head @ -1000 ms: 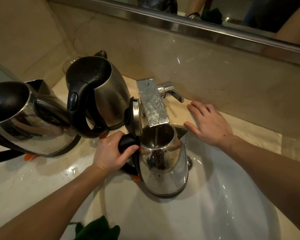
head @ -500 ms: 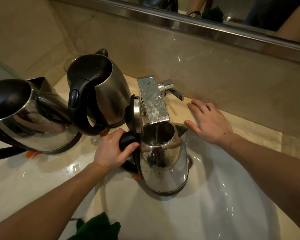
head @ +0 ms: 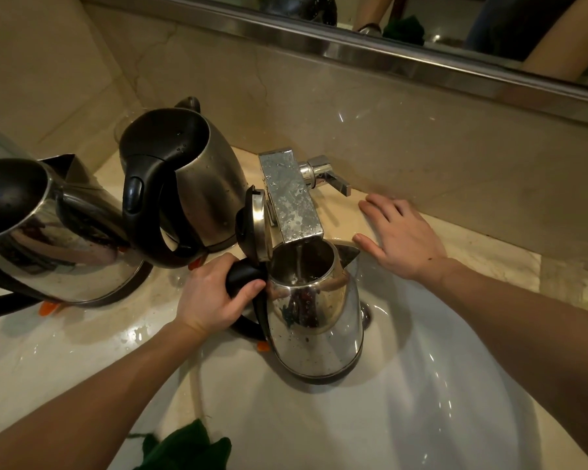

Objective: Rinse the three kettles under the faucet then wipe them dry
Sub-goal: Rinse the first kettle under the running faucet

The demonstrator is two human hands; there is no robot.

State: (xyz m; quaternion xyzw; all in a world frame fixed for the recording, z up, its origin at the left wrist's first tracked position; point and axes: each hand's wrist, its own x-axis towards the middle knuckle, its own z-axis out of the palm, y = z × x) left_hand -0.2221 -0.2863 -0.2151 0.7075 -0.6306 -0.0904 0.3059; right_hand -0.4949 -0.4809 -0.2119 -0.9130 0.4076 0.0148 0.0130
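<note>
A: Where is the shiny steel kettle (head: 314, 317)?
B: Upright in the basin (head: 438, 385), mouth under the chrome faucet (head: 290, 198); my left hand (head: 214, 296) clamps its black handle. My right hand (head: 402, 235), flat and spread, lies nearer the lever.

Beige marble wall (head: 421, 137) rises behind a wet marble counter (head: 65, 351); a steel-framed mirror (head: 370, 52) runs above, under dim warm light

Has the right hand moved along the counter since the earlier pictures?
No. The right hand lies flat on the counter, beside the faucet handle as before.
</note>
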